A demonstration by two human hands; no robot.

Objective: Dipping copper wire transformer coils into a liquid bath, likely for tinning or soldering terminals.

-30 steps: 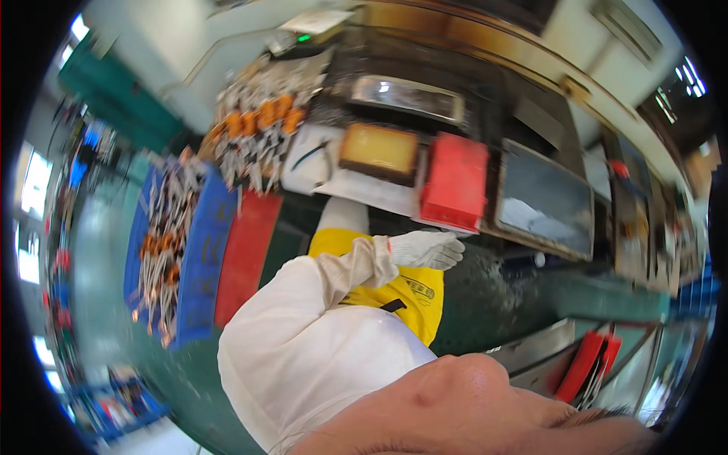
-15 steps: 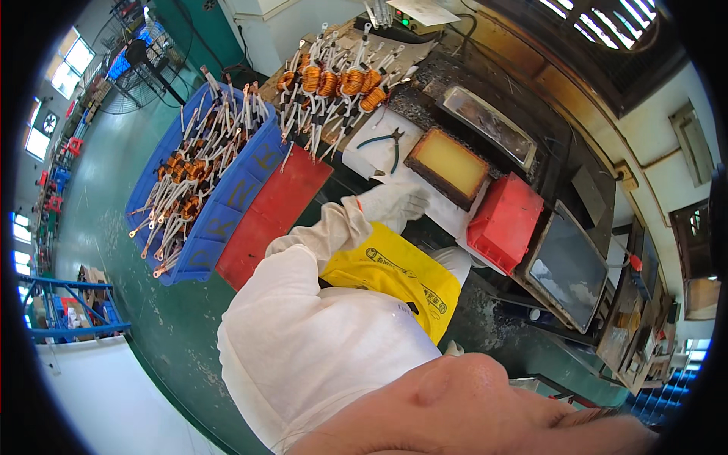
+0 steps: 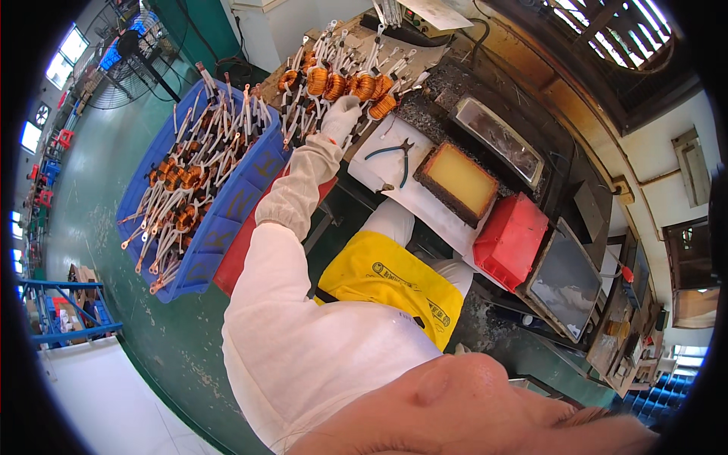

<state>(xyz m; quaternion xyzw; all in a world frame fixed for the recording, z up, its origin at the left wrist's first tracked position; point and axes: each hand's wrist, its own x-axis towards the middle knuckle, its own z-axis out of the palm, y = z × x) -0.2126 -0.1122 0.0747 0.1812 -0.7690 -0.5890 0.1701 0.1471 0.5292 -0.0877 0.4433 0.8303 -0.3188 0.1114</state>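
Note:
My left hand, in a white glove, reaches to the near side of a group of copper-wound ring coils with white leads and metal lugs. Its fingers are closed at the lower edge of one copper coil; the fingertips are partly hidden among the leads. I cannot see my right hand. To the right of the left hand, pliers with dark blue handles lie on a white sheet. Beside them sits a dark-crusted rectangular pot filled with a yellowish, flat-surfaced material.
A blue crate full of similar coils stands at the left, beside a red panel. Right of the pot are a red plastic bin and a framed dark glassy panel. A long metal-rimmed tray lies behind the pot. A floor fan stands far left.
My left hand has moved from in front of the pot, up and to the left, to the coils, and its fingers have closed there. The view has shifted slightly.

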